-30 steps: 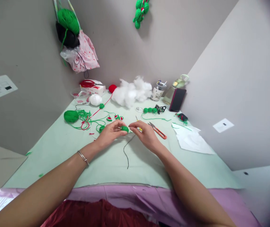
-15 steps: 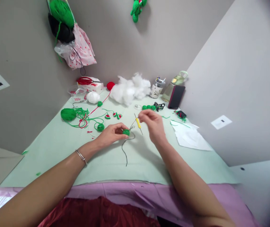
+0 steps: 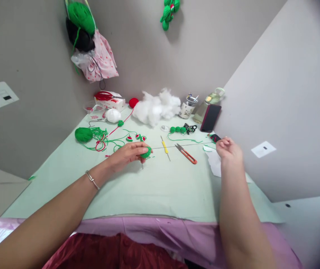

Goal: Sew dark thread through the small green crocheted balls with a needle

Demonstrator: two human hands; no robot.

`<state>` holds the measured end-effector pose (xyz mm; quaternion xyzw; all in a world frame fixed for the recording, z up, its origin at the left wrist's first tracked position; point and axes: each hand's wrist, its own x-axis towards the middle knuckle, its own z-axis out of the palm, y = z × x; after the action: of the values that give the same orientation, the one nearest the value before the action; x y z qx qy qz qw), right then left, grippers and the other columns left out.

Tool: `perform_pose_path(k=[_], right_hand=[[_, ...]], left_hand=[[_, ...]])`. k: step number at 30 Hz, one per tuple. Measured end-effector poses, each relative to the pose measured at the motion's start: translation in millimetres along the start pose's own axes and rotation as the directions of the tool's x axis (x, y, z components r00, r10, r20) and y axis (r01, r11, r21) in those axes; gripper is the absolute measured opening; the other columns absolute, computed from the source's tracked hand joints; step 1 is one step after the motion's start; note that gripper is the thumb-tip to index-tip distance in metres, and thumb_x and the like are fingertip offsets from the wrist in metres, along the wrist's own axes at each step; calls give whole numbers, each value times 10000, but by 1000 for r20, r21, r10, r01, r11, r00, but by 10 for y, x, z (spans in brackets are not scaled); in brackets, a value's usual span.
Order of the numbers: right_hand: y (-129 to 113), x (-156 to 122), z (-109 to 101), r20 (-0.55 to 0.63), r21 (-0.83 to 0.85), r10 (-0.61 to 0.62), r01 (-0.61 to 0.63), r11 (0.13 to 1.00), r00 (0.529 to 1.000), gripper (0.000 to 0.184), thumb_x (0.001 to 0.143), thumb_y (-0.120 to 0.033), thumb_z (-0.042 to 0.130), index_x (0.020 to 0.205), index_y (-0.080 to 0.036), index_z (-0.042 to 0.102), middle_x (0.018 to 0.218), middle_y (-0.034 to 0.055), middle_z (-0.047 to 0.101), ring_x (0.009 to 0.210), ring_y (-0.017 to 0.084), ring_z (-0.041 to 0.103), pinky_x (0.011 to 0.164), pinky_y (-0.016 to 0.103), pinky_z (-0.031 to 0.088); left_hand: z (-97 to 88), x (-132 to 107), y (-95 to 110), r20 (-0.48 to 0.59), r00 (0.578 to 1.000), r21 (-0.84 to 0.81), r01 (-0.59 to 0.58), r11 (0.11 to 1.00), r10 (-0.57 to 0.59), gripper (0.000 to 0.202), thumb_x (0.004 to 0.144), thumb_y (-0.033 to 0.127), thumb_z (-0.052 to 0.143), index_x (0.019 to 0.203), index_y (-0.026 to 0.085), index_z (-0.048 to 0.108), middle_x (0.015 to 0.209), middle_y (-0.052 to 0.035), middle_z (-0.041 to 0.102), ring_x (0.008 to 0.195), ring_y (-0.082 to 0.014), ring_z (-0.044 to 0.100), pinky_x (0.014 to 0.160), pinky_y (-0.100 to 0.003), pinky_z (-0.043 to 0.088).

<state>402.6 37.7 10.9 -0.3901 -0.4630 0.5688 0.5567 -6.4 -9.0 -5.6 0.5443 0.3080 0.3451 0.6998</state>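
My left hand (image 3: 128, 154) rests on the pale green table cover (image 3: 154, 186) and pinches a small green crocheted piece (image 3: 146, 152) between thumb and fingers. A thin dark thread (image 3: 182, 145) runs taut from that piece to my right hand (image 3: 228, 149), which is out to the right over the white paper (image 3: 214, 162) with its fingertips pinched on the thread's end. A yellow-handled crochet hook (image 3: 165, 147) and orange-handled snips (image 3: 187, 154) lie on the cover under the thread.
A green yarn ball (image 3: 83, 134) with tangled green and red strands lies at the left, and small green crocheted pieces (image 3: 177, 130) lie behind. White stuffing (image 3: 156, 106), a cup of tools (image 3: 188, 108), a bottle and a phone (image 3: 210, 117) stand at the back.
My right hand has swung far to the right, pulling the dark thread straight and taut. The loose thread loop on the cover is gone. My left hand stays on the green piece.
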Motion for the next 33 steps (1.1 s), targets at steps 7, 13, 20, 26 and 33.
perform_pose_path(k=[7, 13, 20, 26, 33], right_hand=[[387, -141, 1210, 28, -92, -14, 16, 996, 1000, 184, 827, -344, 721, 908, -181, 698, 854, 57, 670, 573, 99, 448, 496, 278, 310], [502, -410, 1772, 490, -457, 260, -8, 889, 832, 378, 933, -490, 578, 910, -137, 714, 703, 18, 607, 650, 114, 525, 627, 258, 417], [343, -179, 1279, 148, 51, 85, -93, 994, 985, 249, 861, -321, 705, 704, -183, 571, 575, -82, 169, 483, 74, 172, 416, 157, 267], [317, -132, 1180, 75, 185, 103, -116, 976, 992, 195, 865, -234, 674, 716, -180, 560, 565, -82, 206, 475, 75, 202, 404, 135, 315], [366, -108, 1149, 78, 260, 127, -143, 955, 989, 184, 874, -211, 681, 756, -189, 541, 560, -86, 240, 459, 58, 242, 415, 113, 336]], left_hand=[[46, 25, -59, -16, 1000, 28, -20, 999, 21, 293, 826, 388, 705, 1053, 204, 715, 925, -34, 562, 810, -142, 523, 773, -316, 495], [16, 28, -51, -62, 997, 28, -36, 999, 37, 383, 843, 394, 680, 1179, 211, 674, 861, -20, 566, 807, -153, 543, 760, -305, 491], [-23, 14, -50, 2, 1000, -9, 4, 1000, -4, 341, 845, 361, 667, 1146, 207, 713, 878, -34, 596, 786, -149, 572, 718, -283, 475], [-15, 15, -41, 2, 1000, -101, -1, 995, 2, 290, 863, 346, 660, 1095, 181, 716, 870, -32, 629, 719, -122, 574, 720, -276, 486], [-37, -22, 21, 141, 990, -107, -4, 994, 19, 379, 860, 287, 685, 1222, 175, 694, 1248, -110, 655, 982, -178, 651, 1020, -367, 470]])
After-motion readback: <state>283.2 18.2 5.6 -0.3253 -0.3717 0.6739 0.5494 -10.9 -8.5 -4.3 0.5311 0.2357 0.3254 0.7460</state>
